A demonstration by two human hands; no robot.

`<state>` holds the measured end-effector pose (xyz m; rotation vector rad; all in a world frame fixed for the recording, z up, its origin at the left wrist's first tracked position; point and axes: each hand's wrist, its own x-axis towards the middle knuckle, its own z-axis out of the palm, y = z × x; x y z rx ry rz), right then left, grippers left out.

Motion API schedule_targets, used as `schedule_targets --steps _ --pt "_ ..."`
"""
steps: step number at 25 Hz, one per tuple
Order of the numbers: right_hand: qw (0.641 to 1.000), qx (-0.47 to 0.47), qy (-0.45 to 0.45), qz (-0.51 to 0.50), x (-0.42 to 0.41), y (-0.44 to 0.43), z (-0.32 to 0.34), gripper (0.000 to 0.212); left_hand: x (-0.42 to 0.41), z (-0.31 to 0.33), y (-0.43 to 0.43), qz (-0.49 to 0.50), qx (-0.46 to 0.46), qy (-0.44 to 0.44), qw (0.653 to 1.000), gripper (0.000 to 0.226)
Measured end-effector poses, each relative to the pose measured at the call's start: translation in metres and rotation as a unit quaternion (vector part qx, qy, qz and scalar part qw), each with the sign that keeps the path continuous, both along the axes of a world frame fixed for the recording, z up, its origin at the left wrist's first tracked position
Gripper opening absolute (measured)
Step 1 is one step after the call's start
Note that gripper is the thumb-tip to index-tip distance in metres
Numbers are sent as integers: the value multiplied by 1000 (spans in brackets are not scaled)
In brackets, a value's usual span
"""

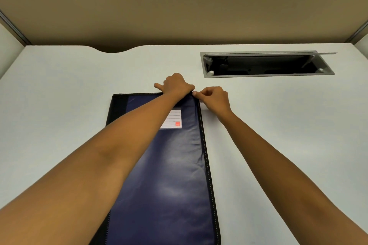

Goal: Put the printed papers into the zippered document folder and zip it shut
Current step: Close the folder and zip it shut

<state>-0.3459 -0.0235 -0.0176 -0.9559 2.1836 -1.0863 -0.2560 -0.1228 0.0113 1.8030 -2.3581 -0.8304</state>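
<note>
A dark blue zippered document folder (171,175) with black edging and a white label lies closed and flat on the white desk, its long side running away from me. My left hand (175,85) presses down on the folder's far edge, fingers curled over it. My right hand (213,98) is at the far right corner, thumb and fingers pinched together where the zipper runs; the pull itself is hidden under the fingers. No printed papers are in sight.
An open metal cable hatch (266,63) is set into the white desk (59,89) at the back right. A tan partition wall (179,6) rises behind the desk, which has a curved cut-out at its back edge.
</note>
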Motion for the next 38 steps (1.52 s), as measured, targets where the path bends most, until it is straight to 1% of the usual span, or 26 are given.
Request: schedule_targets --steps 4,8,10,13,16,19,21,23,28,31,35,38 --pt "998 35 -45 13 -3 -1 4 28 8 3 -7 18 44 -15 999 28" --pt "997 42 -61 10 -6 -1 3 28 24 16 -19 18 73 -50 996 18" --pt "997 38 -66 7 -5 -1 2 29 33 16 -25 22 84 -79 993 17" --pt "997 29 -75 3 -4 1 1 29 42 12 -29 28 85 -89 992 18" --pt "997 30 -75 2 -2 0 1 28 55 7 -39 39 65 -87 993 22" --pt "997 31 -75 1 -2 -1 -1 27 87 6 -57 76 36 -107 991 27" --pt "997 31 -74 1 -3 0 -2 27 118 3 -71 111 24 -102 988 33" --pt "997 30 -74 1 -4 0 -3 25 148 -2 -86 142 35 -82 986 33" --pt "997 28 -77 -9 0 -4 -5 25 190 -20 -109 194 62 -4 979 21" --pt "998 28 -63 -13 3 -5 -5 26 195 -22 -107 197 50 9 979 23" --pt "999 42 -5 -7 9 -2 -8 24 192 -18 -83 214 -5 -43 976 31" --pt "996 73 49 10 18 10 -6 27 188 -17 -50 198 -55 -79 975 38"
